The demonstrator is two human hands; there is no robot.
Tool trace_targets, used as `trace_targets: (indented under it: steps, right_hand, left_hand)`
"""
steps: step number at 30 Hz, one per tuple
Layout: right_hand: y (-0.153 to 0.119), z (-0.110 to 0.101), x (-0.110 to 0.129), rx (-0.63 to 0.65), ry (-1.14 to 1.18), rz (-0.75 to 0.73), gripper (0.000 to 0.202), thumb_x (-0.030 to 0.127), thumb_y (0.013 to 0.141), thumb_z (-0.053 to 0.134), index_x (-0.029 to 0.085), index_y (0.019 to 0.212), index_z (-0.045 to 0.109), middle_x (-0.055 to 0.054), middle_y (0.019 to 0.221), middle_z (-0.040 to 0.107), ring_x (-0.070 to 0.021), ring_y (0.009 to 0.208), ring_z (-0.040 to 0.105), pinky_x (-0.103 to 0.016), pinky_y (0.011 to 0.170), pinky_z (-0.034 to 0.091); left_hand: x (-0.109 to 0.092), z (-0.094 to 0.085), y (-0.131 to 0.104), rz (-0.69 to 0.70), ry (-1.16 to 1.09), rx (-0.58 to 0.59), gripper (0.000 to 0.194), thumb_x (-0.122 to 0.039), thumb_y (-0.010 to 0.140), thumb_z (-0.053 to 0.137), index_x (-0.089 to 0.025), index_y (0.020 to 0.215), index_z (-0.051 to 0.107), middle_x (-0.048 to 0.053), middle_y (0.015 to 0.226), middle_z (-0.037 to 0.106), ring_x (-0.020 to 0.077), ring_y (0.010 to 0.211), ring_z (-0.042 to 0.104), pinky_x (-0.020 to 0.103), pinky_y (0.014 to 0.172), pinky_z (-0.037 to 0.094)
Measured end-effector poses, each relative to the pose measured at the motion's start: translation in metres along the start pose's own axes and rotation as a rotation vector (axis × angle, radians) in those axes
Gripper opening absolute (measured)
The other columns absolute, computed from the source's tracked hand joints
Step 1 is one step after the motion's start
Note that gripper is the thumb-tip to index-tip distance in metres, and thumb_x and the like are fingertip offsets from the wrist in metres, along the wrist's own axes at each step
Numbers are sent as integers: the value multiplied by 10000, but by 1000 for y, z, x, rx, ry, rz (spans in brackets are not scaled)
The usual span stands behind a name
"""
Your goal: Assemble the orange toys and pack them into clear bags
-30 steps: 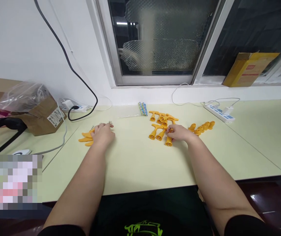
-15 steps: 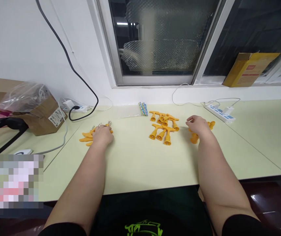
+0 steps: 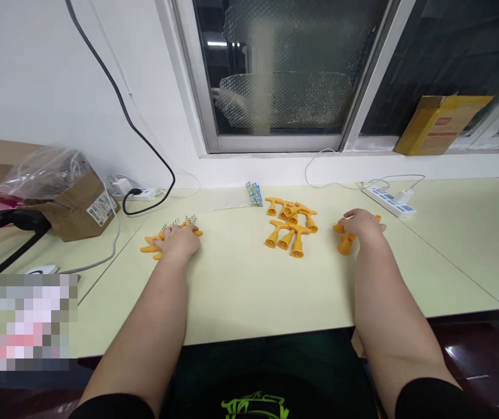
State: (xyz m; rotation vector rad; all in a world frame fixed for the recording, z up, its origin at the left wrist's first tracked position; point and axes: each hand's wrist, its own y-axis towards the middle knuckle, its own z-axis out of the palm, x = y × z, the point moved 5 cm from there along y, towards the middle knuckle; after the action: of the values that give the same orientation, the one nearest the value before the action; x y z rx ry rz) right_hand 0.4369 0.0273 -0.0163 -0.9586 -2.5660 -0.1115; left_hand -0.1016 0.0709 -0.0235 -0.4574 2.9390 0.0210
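On the left of the table my left hand (image 3: 180,240) rests on a group of yellow-handled corkscrews (image 3: 150,249), their metal spirals pointing away from me. Its fingers are bent around a handle, partly hidden by the back of the hand. My right hand (image 3: 365,224) is over several yellow bell-shaped pieces (image 3: 344,244) on the right, fingers curled down and seemingly closed on one; the fingertips are partly hidden. Between my hands lie several yellow T-shaped corkscrews (image 3: 297,247) with bell-shaped lower ends, in two loose rows.
Behind the middle group lie a clear plastic bag (image 3: 232,199) and small colourful packets (image 3: 254,194). Power strips (image 3: 391,201) with cables stand along the wall. At the left are an open cardboard box (image 3: 75,206) and a black cable (image 3: 123,105). A yellow carton (image 3: 444,125) leans at the window.
My right hand has moved slightly right and away from me, its fingers now down over the bell-shaped pieces. My left hand has shifted only a little on the corkscrews.
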Motion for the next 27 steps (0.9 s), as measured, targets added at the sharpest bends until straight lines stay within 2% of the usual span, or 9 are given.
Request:
trace_targets:
  steps: [5, 9, 12, 14, 16, 18, 21, 24, 27]
  right_hand:
    - [-2, 3, 3, 19, -26, 17, 220, 342, 696, 728, 256, 890, 669, -42, 823, 697, -284, 949, 634, -501, 937, 353]
    - [-1, 6, 4, 49, -25, 4, 205, 348, 676, 742, 224, 816, 659, -41, 734, 679, -287, 861, 647, -516, 918, 360]
    - [-3, 3, 7, -45, 84, -64, 210, 357, 675, 738, 218, 811, 658, -36, 731, 665, -281, 840, 638, -508, 894, 399]
    - [-10, -3, 16, -173, 281, -197, 252, 395, 693, 724, 220, 858, 647, -27, 768, 659, -251, 803, 627, -455, 831, 457]
    - [-24, -7, 31, -287, 513, -391, 280, 429, 712, 713, 219, 869, 617, -23, 811, 648, -218, 780, 620, -396, 770, 500]
    - [-44, -6, 50, -314, 703, -607, 262, 421, 722, 712, 218, 822, 580, -35, 887, 643, -207, 840, 634, -370, 786, 535]
    - [-77, 9, 82, -100, 920, -890, 225, 352, 754, 707, 229, 867, 556, -62, 1086, 650, -213, 1016, 657, -367, 849, 571]
    - [-106, 28, 106, 143, 917, -1019, 190, 292, 807, 693, 235, 917, 550, -57, 1032, 701, -214, 998, 686, -402, 910, 565]
    - [-125, 36, 117, 157, 798, -1110, 161, 306, 853, 685, 234, 971, 602, -63, 1008, 708, -227, 970, 687, -418, 898, 561]
  left_hand:
    - [-4, -9, -6, 26, -79, -93, 305, -280, 821, 569, -316, 1088, 711, 188, 1259, 612, 446, 1284, 404, 745, 1001, 241]
    - [-12, -26, -16, 119, -210, -308, 339, -340, 941, 429, -286, 1158, 684, 196, 1221, 622, 425, 1224, 464, 680, 997, 300]
    - [-17, -38, -22, 223, -396, -509, 354, -373, 986, 384, -250, 1189, 647, 179, 1174, 640, 384, 1175, 519, 589, 988, 361]
    - [-19, -39, -22, 294, -615, -579, 340, -390, 1000, 384, -224, 1168, 628, 152, 1099, 662, 325, 1097, 575, 499, 962, 409]
    - [-24, -31, -19, 325, -908, -526, 331, -420, 1007, 390, -206, 1104, 623, 108, 955, 671, 253, 934, 624, 397, 860, 457]
    - [-34, -16, -15, 300, -1212, -348, 333, -451, 998, 413, -192, 1011, 621, 57, 798, 634, 192, 744, 611, 322, 719, 459]
    - [-57, 6, -22, 244, -1537, -48, 279, -435, 959, 503, -174, 952, 603, 15, 725, 591, 131, 605, 558, 265, 611, 424]
    - [-76, 16, -36, 204, -1654, 129, 242, -404, 931, 573, -163, 942, 592, 25, 758, 629, 110, 597, 569, 256, 618, 440]
    - [-86, 20, -46, 206, -1688, 213, 232, -387, 927, 597, -156, 931, 589, 37, 759, 656, 110, 612, 594, 258, 637, 459]
